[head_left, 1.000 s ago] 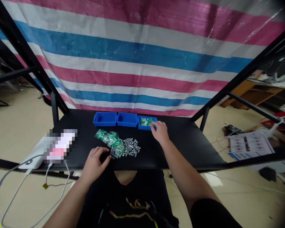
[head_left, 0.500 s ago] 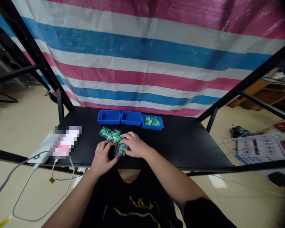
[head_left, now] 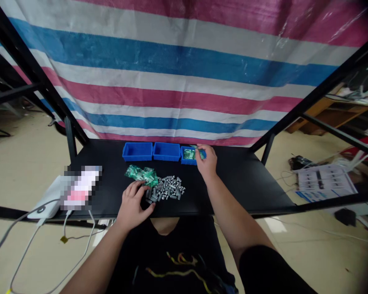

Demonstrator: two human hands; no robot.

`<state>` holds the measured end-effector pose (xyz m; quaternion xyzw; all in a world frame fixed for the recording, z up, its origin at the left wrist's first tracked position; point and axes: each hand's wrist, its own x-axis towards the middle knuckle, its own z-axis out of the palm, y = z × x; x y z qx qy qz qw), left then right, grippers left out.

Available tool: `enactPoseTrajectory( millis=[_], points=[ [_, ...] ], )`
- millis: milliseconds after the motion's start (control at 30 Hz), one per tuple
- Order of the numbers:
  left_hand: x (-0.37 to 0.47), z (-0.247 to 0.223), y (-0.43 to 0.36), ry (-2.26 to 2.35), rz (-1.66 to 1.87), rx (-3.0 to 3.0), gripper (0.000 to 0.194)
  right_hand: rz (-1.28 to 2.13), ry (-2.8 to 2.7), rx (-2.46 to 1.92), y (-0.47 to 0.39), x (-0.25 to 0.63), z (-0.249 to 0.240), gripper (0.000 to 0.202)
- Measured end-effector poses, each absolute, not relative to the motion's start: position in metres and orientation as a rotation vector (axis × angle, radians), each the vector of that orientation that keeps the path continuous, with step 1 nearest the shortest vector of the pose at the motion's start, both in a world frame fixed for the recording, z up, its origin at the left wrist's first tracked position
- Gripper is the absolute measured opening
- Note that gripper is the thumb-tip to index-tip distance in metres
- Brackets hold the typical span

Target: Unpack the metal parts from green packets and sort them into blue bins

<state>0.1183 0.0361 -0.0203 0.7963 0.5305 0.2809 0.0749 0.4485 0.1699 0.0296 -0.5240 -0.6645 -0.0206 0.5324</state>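
My left hand (head_left: 132, 206) rests on the black table with its fingers apart, fingertips touching the green plastic bags (head_left: 142, 174) and the left edge of a pile of small grey metal cylinders (head_left: 168, 188). The loose pieces lie spread on the table between my hands. My right hand (head_left: 207, 161) is at the rightmost blue bin (head_left: 188, 161), thumb and fingers closed on a green plastic bag (head_left: 192, 146) of which only a sliver shows. Inside that bin lie green-tinted bags (head_left: 189, 154), partly covered by the hand.
Two more blue bins, a left one (head_left: 137, 157) and a middle one (head_left: 166, 157), stand in a row at the back. A blurred-out phone (head_left: 82, 185) and a white device (head_left: 49, 200) with cables lie at the left table edge. A striped sheet (head_left: 171, 98) hangs behind.
My right hand has moved from the bags near the front to the right bin. The pile of grey cylinders is now uncovered and spread out. My left hand stays about where it was.
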Motion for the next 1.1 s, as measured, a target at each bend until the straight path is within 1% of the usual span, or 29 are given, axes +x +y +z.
enactPoseTrajectory(
  millis=[133,167,267,367,533,633,767,833,967,1100],
  points=[
    [0.119,-0.021,0.036,1.589,0.864,2.397,0.045,0.006,-2.034,-1.260,0.172,0.476,0.002,0.022],
    [0.119,-0.021,0.036,1.587,0.873,2.395,0.044,0.012,-2.076,-1.244,0.169,0.478,-0.003,0.024],
    [0.119,-0.021,0.037,1.586,0.882,2.383,0.044,-0.073,-1.978,-1.260,0.160,0.479,-0.014,0.027],
    [0.119,-0.023,0.038,1.602,0.889,2.345,0.042,-0.171,-1.852,-1.369,0.156,0.475,-0.019,0.027],
    [0.116,-0.027,0.053,1.663,1.049,2.189,0.029,-0.176,-1.857,-1.455,0.159,0.468,-0.029,0.026],
    [0.115,-0.026,0.070,1.781,1.109,2.135,0.030,-0.169,-1.887,-1.442,0.159,0.466,-0.032,0.024],
    [0.119,-0.025,0.091,1.954,1.001,2.156,0.037,-0.221,-1.853,-1.447,0.157,0.467,-0.031,0.022],
    [0.121,-0.026,0.098,1.997,0.921,2.180,0.035,-0.268,-1.800,-1.454,0.156,0.468,-0.031,0.022],
    [0.125,-0.025,0.102,2.024,0.796,2.195,0.022,-0.333,-1.714,-1.476,0.154,0.472,-0.033,0.019],
    [0.129,-0.016,0.101,2.058,0.713,2.212,0.026,-0.339,-1.709,-1.489,0.153,0.473,-0.033,0.017]
  ],
)
